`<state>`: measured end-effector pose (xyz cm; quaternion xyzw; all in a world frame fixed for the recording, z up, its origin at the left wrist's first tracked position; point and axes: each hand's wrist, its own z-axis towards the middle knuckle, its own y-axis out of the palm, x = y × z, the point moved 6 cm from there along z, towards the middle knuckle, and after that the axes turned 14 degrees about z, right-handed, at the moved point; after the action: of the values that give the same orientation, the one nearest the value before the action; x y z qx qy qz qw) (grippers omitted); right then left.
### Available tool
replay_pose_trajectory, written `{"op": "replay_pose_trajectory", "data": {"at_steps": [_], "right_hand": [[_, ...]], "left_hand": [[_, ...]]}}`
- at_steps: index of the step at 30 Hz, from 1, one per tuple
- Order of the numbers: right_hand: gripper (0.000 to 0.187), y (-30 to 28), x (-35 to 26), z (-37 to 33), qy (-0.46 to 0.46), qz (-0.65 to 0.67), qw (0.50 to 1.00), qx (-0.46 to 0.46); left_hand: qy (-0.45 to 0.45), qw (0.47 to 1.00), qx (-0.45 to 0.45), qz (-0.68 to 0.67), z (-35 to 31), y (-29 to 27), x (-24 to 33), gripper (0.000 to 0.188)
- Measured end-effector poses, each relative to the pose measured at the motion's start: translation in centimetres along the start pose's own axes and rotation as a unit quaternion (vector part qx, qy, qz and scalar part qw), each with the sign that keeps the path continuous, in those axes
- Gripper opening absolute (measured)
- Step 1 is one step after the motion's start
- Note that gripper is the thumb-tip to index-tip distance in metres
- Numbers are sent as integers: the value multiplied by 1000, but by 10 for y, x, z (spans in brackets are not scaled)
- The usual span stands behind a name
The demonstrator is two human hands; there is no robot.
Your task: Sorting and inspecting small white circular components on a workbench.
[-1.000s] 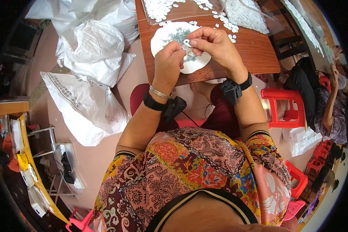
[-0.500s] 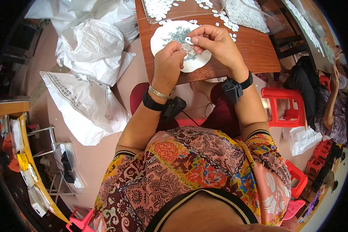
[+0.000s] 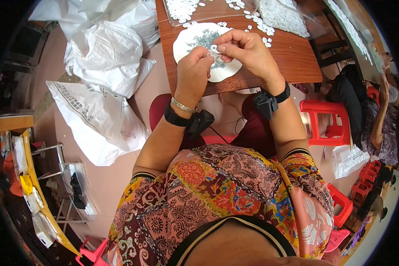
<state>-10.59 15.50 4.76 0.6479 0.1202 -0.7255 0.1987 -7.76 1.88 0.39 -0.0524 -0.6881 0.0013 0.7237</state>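
Over a round white mat (image 3: 184, 46) with a grey-green plant pattern, my two hands meet fingertip to fingertip. Thumb and forefinger of my right hand (image 3: 248, 51) pinch a small white oval piece (image 3: 213, 48) with a hole in it. My left hand (image 3: 193, 66) is closed in a pinch just beside that piece; a thin pale loop peeks out at its fingertips, too small to name. On the brown wooden table (image 3: 279, 66), loose white oval pieces (image 3: 264, 27) of the same sort lie beyond my right hand.
A clear tray (image 3: 199, 18) of white pieces and a full clear bag (image 3: 281, 20) stand at the table's far side. White sacks (image 3: 104, 60) fill the floor at left. Red stools (image 3: 326, 122) stand at right, near another person's arm (image 3: 379, 117).
The white oval piece in my right fingers has shifted slightly left and down, closer to my left fingertips. Both hands otherwise stay in nearly the same place.
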Motion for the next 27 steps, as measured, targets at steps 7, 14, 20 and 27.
{"op": "replay_pose_trajectory", "data": {"at_steps": [7, 14, 20, 27], "right_hand": [[15, 5, 0, -1, 1, -8, 1000, 0], [18, 11, -3, -2, -8, -29, 1000, 3], [23, 17, -9, -5, -29, -90, 995, -7], [26, 22, -18, -6, -71, -176, 982, -11]], "left_hand": [[5, 1000, 6, 12, 0, -1, 2, 16], [-4, 1000, 4, -17, 0, -1, 3, 16], [-23, 997, -5, -76, 1, -1, 2, 18], [-45, 993, -9, -110, 1, 1, -2, 20]]}}
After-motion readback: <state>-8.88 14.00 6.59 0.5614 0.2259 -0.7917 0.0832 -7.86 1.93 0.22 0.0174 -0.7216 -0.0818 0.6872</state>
